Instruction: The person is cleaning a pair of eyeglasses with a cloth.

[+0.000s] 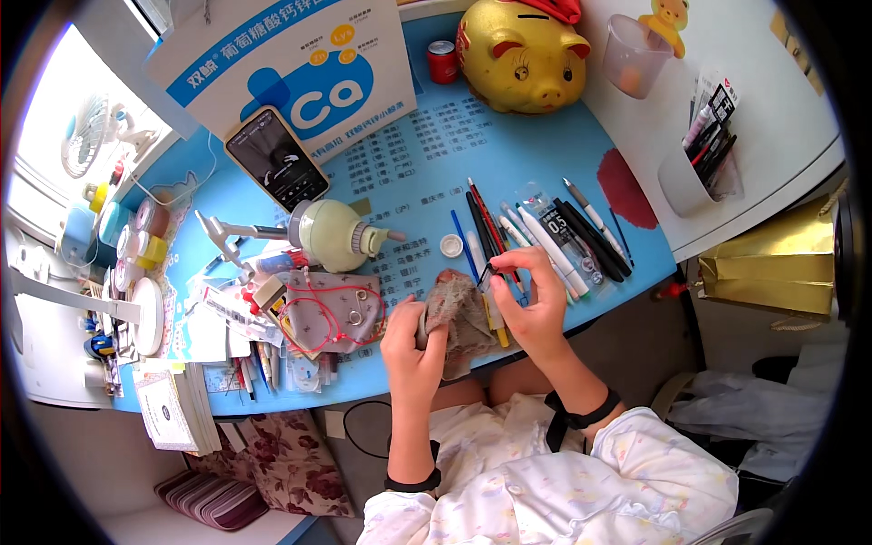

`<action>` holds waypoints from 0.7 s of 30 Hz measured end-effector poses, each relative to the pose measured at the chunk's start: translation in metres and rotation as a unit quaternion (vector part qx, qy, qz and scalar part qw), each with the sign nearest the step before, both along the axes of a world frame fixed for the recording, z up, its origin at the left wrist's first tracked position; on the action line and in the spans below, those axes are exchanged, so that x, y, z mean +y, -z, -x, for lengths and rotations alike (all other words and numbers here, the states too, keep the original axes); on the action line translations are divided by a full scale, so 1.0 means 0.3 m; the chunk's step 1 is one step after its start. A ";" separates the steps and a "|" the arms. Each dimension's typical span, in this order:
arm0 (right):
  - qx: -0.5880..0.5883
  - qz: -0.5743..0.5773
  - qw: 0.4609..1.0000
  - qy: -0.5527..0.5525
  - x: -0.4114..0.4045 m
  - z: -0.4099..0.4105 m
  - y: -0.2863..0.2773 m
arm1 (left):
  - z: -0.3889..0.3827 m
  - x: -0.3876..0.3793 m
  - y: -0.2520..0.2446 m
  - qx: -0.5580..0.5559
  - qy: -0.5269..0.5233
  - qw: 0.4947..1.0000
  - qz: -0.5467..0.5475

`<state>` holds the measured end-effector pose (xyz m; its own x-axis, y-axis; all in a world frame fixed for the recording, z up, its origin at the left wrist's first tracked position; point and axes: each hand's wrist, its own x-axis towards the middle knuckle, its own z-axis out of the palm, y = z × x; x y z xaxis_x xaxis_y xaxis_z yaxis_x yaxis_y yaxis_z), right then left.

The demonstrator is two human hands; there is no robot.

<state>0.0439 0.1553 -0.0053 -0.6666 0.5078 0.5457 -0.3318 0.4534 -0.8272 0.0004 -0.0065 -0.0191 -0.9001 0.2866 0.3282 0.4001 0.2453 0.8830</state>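
My left hand (412,351) grips a crumpled, stained grey-brown cloth (463,317) at the front edge of the desk. Just right of it, my right hand (535,310) pinches a small dark object (486,274) between thumb and forefinger; it is too small to name. Beyond the hands lie several pens and markers, among them a white marker (555,251), a red-and-black pencil (484,208) and a black pen (593,238). A small white round cap (451,246) rests left of the pens. Part of a yellow pen (503,337) shows between the hands.
A grey pouch (364,293) with a red cord lies left, below a pale green round device (330,235). A phone (278,160) leans against a white-and-blue box (293,68). At the back stand a gold piggy bank (521,61) and red can (443,63). Books (174,409) overhang the front-left edge.
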 end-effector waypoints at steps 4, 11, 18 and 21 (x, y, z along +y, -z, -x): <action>-0.028 0.023 0.999 0.000 -0.007 0.001 -0.002 | -0.003 0.000 -0.001 -0.003 0.003 1.000 0.009; -0.036 0.007 0.999 -0.006 -0.003 0.003 -0.006 | -0.004 -0.001 0.000 0.006 -0.006 1.000 0.009; -0.039 0.003 0.999 -0.013 -0.005 0.005 -0.008 | 0.001 -0.002 -0.005 0.015 0.006 1.000 0.014; -0.039 0.014 0.999 0.014 -0.009 0.014 -0.005 | 0.003 -0.001 0.004 0.019 0.002 1.000 0.020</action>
